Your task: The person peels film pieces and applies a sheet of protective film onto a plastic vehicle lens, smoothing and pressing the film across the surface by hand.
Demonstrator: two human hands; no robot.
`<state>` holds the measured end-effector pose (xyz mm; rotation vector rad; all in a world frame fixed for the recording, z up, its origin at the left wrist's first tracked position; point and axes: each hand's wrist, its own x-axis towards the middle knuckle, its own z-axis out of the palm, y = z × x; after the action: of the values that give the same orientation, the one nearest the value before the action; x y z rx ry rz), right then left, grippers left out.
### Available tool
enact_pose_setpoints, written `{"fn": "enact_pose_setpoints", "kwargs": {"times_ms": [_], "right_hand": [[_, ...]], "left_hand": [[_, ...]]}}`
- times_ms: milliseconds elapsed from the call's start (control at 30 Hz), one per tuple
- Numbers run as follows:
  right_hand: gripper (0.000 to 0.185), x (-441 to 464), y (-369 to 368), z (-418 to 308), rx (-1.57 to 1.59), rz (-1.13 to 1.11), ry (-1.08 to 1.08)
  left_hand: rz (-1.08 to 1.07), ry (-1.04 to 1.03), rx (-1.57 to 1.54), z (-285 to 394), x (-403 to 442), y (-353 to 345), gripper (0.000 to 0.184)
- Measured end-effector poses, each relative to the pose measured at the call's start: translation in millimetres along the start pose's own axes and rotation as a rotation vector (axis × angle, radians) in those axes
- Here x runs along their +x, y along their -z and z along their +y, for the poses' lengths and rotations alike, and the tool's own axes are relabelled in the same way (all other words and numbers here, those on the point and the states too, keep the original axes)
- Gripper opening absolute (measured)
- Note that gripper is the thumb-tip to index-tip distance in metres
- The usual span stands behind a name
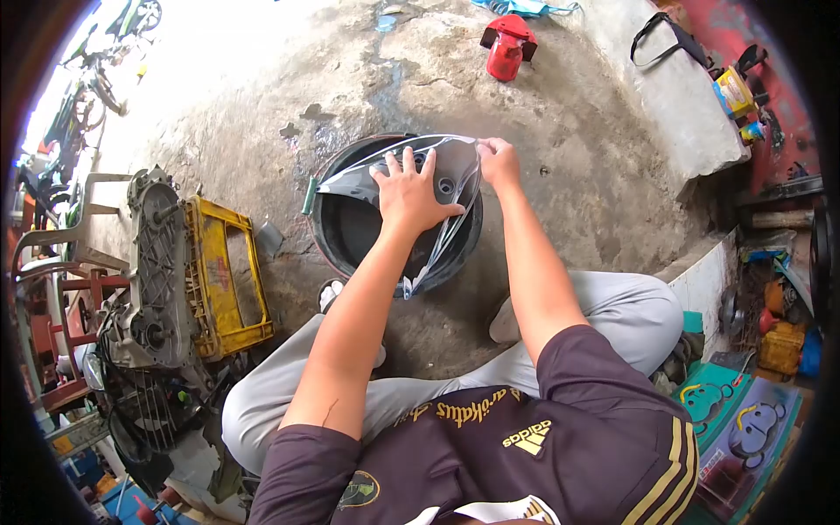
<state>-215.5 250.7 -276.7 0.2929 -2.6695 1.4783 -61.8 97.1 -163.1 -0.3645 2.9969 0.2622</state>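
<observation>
A black bucket (337,232) with a dark interior stands on the ground in front of me. Across its top lies a piece of clear plastic (451,229), its shiny edges forming a rough triangle; whether it is a bag or a sheet I cannot tell. My left hand (409,194) rests on or just over this plastic, palm down with fingers spread. At the far right corner, my right hand (497,163) pinches the plastic edge. Small round parts (446,185) show beneath or through the plastic near my left hand.
A yellow crate (229,276) and a grey metal engine cover (159,271) stand at left. A red lamp-like part (507,51) lies on the concrete ahead. Concrete slab (691,114) rises at right. Flat illustrated packages (744,446) lie at lower right.
</observation>
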Motion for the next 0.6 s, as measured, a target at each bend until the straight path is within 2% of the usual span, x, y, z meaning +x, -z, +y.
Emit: {"fn": "enact_pose_setpoints", "kwargs": {"times_ms": [100,133,233,300,433,500,600], "right_hand": [[0.020,-24.4,3.0,-1.0,-0.032,0.018,0.004],[0.021,-44.0,4.7,1.9,-0.066,0.069,0.083],[0.018,-110.0,21.0,-32.6,-0.003,0.116,0.027],[0.019,-104.4,16.7,-27.8,0.011,0.136,0.034],[0.021,-37.6,1.0,-10.2,-0.107,0.159,0.109],[0.019,-5.8,-4.1,-1.6,0.133,0.009,-0.096],[0.019,1.3,-6.2,10.1,-0.006,0.034,0.053]], "left_hand": [[-0.017,0.006,-0.001,-2.1,0.6,-1.1,0.123],[0.007,0.004,0.003,-2.8,0.8,-2.4,0.123],[0.019,-0.018,0.013,-1.6,2.4,-3.1,0.122],[0.026,-0.020,0.003,-1.5,2.1,-4.9,0.122],[0.031,-0.017,0.028,-0.7,1.7,-4.4,0.122],[0.015,-0.014,0.036,-0.7,0.4,-2.9,0.125],[0.015,-0.006,0.025,-1.4,-0.1,-2.1,0.124]]}}
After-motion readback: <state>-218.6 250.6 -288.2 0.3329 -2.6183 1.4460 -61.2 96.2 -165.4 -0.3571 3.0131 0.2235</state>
